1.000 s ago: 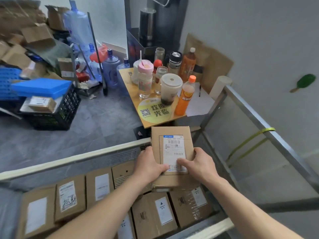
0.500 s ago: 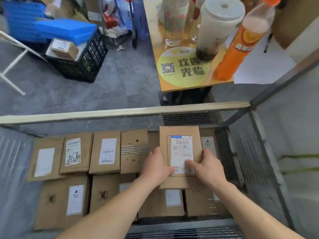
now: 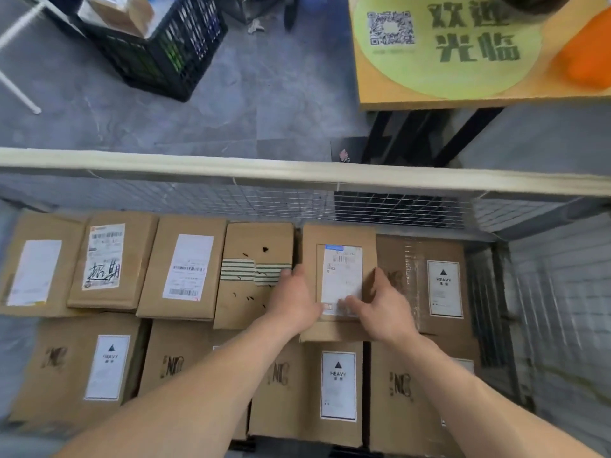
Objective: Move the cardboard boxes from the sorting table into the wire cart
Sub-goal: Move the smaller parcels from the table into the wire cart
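Wire cart [image 3: 297,173]: box [image 3: 340,276] flat, lengthwise front-to-back

Labelled cardboard boxes [image 3: 185,266] are filling a wire cart [image 3: 297,171], and a QR welcome sticker [image 3: 449,44] is lying near the table's [image 3: 413,101] edge: this is looking like a parcel depot.

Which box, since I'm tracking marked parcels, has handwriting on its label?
The back-row box second from left: black handwritten characters cross its label; other labels show only print.
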`<state>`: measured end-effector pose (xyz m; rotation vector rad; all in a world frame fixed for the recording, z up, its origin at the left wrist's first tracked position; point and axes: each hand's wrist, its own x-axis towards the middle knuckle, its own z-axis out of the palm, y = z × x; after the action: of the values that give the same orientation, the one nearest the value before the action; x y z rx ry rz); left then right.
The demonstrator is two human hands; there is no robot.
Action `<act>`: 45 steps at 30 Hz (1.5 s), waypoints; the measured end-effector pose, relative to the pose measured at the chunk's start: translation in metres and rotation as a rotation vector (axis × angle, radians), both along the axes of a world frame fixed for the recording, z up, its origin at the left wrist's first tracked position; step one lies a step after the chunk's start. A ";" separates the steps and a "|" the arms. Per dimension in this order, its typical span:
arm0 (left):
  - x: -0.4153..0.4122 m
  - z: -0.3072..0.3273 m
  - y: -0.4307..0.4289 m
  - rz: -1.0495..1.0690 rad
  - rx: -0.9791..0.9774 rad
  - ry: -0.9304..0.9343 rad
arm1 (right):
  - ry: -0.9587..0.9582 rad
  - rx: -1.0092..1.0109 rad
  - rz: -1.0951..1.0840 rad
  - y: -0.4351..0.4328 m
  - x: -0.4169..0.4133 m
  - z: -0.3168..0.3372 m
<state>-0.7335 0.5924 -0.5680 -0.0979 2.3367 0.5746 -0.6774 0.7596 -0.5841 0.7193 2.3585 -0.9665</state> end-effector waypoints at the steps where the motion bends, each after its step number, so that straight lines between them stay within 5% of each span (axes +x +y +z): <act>1: 0.000 -0.003 -0.001 0.003 -0.003 0.000 | 0.008 -0.010 0.030 -0.003 -0.002 -0.004; 12: 0.005 0.038 -0.019 -0.159 0.027 0.124 | 0.053 -0.006 0.085 -0.019 0.001 0.029; 31: 0.034 0.383 -0.015 -0.860 0.150 0.681 | 0.266 0.439 -0.234 -0.046 0.102 0.389; 45: 0.186 0.494 0.043 -1.146 0.353 0.909 | 0.334 0.690 -0.500 -0.024 0.284 0.515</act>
<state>-0.5477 0.6355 -0.0737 1.8513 2.4767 0.4270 -0.3932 0.7353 -0.0691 1.5679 2.9028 -0.4386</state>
